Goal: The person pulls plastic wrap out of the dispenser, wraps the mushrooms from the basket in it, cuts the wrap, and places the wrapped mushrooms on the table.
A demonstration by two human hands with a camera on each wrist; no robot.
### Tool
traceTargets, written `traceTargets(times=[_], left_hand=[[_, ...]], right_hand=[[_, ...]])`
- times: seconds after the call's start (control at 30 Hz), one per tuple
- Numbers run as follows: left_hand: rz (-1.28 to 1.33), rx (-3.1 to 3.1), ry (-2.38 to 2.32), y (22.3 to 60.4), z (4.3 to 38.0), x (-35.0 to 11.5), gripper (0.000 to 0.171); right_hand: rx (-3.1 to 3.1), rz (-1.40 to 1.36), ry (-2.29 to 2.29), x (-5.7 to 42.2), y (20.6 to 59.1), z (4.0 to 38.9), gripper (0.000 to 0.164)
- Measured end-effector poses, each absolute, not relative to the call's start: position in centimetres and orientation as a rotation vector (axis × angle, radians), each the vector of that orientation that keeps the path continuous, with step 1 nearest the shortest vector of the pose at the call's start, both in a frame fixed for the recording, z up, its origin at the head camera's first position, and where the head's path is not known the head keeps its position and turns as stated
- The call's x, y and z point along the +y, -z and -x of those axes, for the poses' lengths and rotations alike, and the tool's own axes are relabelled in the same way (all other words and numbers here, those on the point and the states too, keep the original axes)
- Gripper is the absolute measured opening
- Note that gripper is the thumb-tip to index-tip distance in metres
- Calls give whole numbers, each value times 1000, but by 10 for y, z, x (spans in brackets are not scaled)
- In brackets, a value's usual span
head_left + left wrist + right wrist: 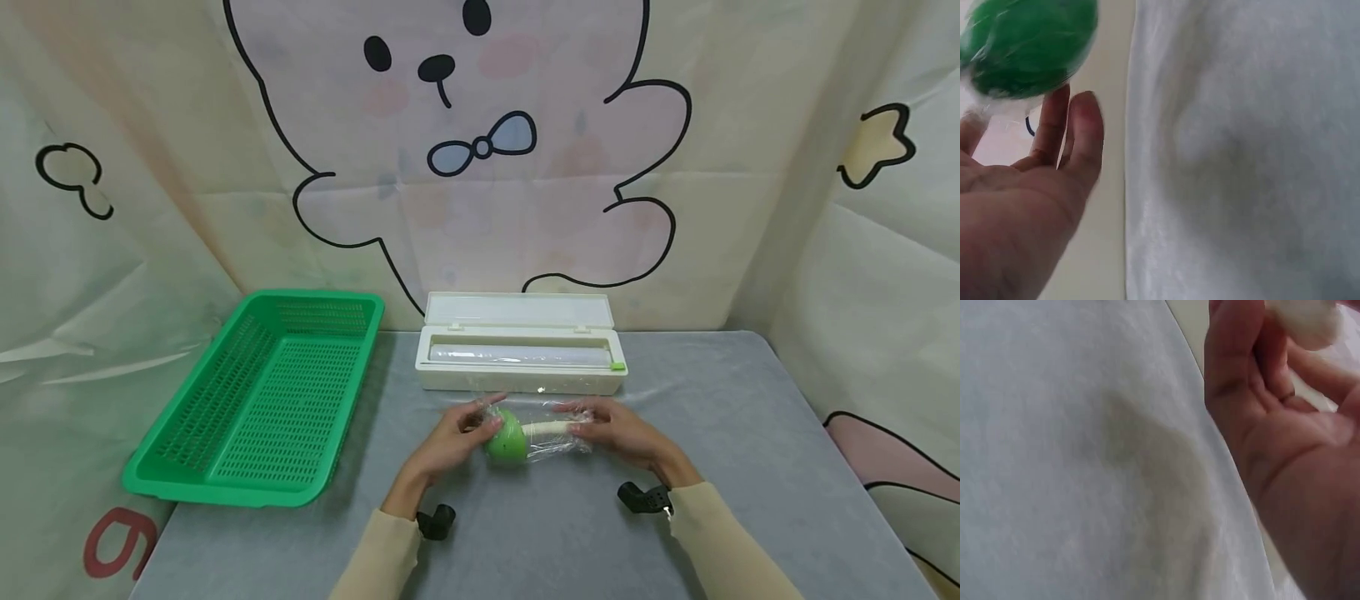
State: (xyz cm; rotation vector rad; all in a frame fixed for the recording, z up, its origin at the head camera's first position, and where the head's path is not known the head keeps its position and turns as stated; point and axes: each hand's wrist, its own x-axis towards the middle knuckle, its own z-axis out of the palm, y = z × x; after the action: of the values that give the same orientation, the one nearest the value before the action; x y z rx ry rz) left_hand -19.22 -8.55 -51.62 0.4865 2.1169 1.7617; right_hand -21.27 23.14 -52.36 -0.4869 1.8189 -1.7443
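A toy mushroom with a rounded green cap (pixel 507 438) and a white stem (pixel 546 428) lies sideways between the two hands, just above the table. Crinkled clear cling film (pixel 557 448) surrounds it. My left hand (pixel 452 439) grips the cap end, thumb in front and fingers behind; the left wrist view shows the film-covered green cap (pixel 1035 47) above the fingertips. At the stem end, my right hand (pixel 626 432) pinches the stem and the bunched film. In the right wrist view the pale stem end (pixel 1313 325) shows beside the fingers.
Behind the hands stands a white cling film dispenser (pixel 521 382), its lid (pixel 519 310) raised and a film roll (pixel 517 356) inside. A green perforated basket (pixel 262 408) sits at the left on the grey-covered table (pixel 750 450). A printed cloth backdrop (pixel 480 225) encloses the back and sides.
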Motion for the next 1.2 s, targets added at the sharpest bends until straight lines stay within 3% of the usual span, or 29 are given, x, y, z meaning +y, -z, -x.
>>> traceTargets(times=[0.2,0.67,0.93,1.2], left_hand=[[-438,2151,-1815,507,188,-76,45],[-491,2158,-1770,491,186,-72,60],[-457,2357,-1773,491,187,-68,39],[-262,2288,-1875,490,188,-64,48]], right_hand=[[1563,522,1848,222,515,210,39],[1649,500,1901,205,499,205,47],[1658,539,1938,200,497,203,43],[1811,632,1928,194,497,201,48]])
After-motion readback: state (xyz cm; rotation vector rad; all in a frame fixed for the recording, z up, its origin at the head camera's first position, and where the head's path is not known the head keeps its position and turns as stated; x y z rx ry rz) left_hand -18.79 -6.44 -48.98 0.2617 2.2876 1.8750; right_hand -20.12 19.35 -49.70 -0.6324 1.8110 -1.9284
